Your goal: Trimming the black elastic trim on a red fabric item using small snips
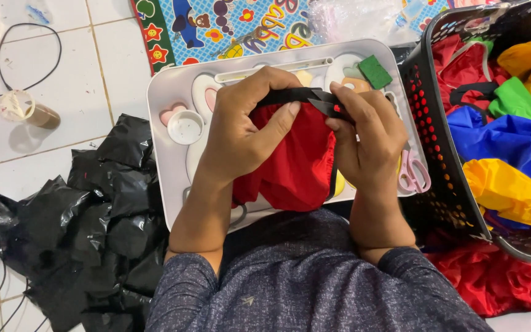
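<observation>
My left hand [241, 132] grips a piece of red fabric [293, 163] with a black strap [290, 95] along its upper edge, thumb pressed on the cloth. My right hand [367, 138] pinches the same strap at its right end, where a small black clip or folded end sits between the fingertips. The fabric hangs down over a white tray [167, 98] that rests on my lap. Both hands are close together above the tray's middle.
On the tray lie a white round cap [185, 127], a green block [374, 71] and pink-handled scissors [414, 172]. A black basket [428, 123] with colourful cloths stands at right. Black plastic bags [93, 215] lie at left, a tape roll [23, 107] beyond.
</observation>
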